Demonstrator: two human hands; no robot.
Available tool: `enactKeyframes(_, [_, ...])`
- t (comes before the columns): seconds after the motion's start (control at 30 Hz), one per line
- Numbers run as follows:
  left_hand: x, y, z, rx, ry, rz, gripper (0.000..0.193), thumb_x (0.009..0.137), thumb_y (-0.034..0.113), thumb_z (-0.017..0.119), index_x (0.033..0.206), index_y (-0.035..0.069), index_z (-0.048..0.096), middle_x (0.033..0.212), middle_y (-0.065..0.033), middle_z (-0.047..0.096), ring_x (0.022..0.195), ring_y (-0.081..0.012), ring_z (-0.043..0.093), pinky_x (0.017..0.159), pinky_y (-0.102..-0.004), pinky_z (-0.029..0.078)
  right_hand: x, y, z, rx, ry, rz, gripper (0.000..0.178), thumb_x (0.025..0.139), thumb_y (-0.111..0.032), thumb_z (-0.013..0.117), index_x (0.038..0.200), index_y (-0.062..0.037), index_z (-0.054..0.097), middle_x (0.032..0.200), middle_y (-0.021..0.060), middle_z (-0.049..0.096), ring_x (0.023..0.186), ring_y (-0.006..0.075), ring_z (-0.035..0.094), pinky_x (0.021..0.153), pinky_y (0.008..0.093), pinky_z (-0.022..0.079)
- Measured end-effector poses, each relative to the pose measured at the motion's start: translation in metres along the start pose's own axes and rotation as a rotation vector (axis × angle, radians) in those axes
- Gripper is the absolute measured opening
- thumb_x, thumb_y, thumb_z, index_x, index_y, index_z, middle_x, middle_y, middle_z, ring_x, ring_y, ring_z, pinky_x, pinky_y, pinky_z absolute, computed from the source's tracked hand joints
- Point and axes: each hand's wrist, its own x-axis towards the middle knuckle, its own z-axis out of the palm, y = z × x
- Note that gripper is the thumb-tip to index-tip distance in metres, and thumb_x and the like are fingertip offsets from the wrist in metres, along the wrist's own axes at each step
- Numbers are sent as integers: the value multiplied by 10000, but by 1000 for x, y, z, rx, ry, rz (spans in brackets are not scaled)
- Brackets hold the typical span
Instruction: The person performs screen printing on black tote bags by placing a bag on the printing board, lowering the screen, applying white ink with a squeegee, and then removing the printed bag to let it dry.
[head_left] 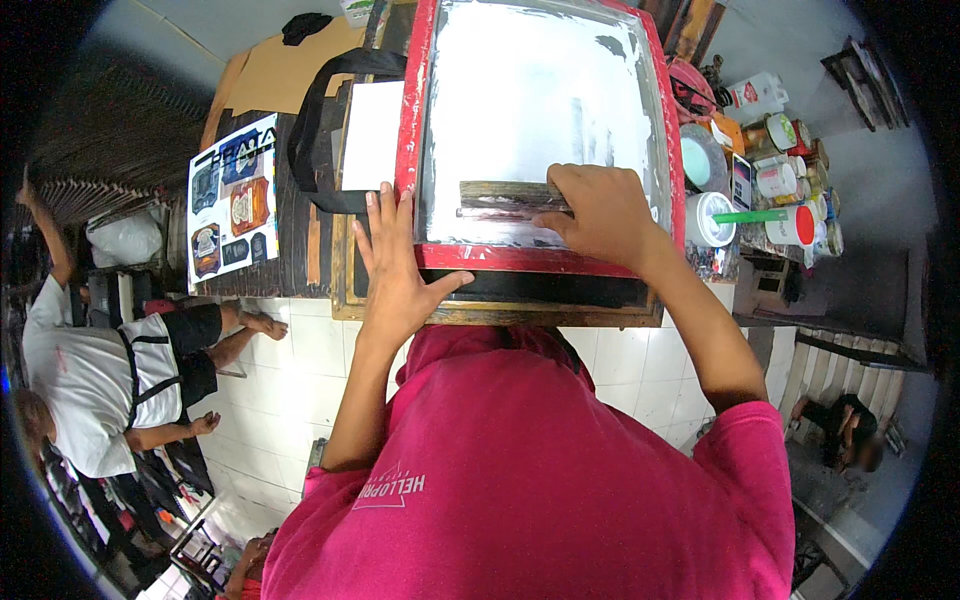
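A screen-printing frame (pixel 545 258) with red edges lies before me, its pale mesh smeared with white and dark ink. My right hand (pixel 605 210) grips a wooden-handled squeegee (pixel 505 195) that rests across the near part of the mesh, fingers over the top and thumb on the near side. At the frame's near left corner, my left hand (pixel 390 275) presses with fingers stretched and thumb apart, holding nothing. Under the frame lies a wooden-edged board (pixel 500 314). A black strap loop (pixel 303 150) and a white sheet (pixel 375 135) stick out on the left.
A colour-printed sheet (pixel 235 200) lies on the table's left. Ink tubs crowd the right, including a white tub (pixel 708 220) with a green-handled tool (pixel 750 215) across it. One person in a white shirt (pixel 85 370) is at left; another crouches (pixel 845 425) far right.
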Motion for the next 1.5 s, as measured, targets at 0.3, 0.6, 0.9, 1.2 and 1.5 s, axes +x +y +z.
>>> enactKeyframes(0.3, [0, -3, 8, -18, 22, 9, 1241, 687, 416, 922, 1611, 13, 198, 1690, -277, 96, 1579, -436, 26, 1241, -611, -9, 25, 17, -5, -12, -166, 38, 452, 821, -460, 781, 994, -62, 658, 876, 181, 729, 857, 412, 705, 756, 523, 531])
enactKeyframes(0.6, [2, -2, 7, -50, 9, 8, 1245, 700, 398, 920, 1613, -13, 180, 1677, -320, 71, 1568, -476, 19, 1221, -646, -13, 31, 31, 4, 73, -273, 65, 527, 771, -492, 811, 1041, -53, 699, 861, 213, 720, 865, 424, 690, 778, 504, 510])
enactKeyframes(0.9, [2, -4, 9, -65, 29, 13, 1259, 692, 354, 930, 1615, -17, 158, 1679, -319, 48, 1568, -477, 7, 1218, -651, -15, 57, 52, 13, 417, -499, 93, 472, 732, -366, 860, 1000, 4, 742, 881, 187, 751, 807, 317, 708, 779, 406, 523])
enactKeyframes(1.2, [3, -7, 10, -97, 20, 3, 1253, 693, 351, 930, 1608, -26, 162, 1672, -335, 46, 1562, -492, 6, 1213, -661, -21, 82, 58, 12, 528, -697, 163, 438, 726, -275, 866, 995, 52, 751, 809, 133, 750, 717, 183, 655, 714, 336, 507])
enactKeyframes(1.5, [1, -13, 2, -104, -25, 32, 1250, 694, 327, 929, 1612, -13, 151, 1673, -324, 68, 1565, -483, 47, 1225, -645, 10, 80, 101, -1, 1088, -597, 266, 396, 783, -190, 821, 1057, 77, 721, 936, 95, 747, 775, 138, 670, 713, 293, 529])
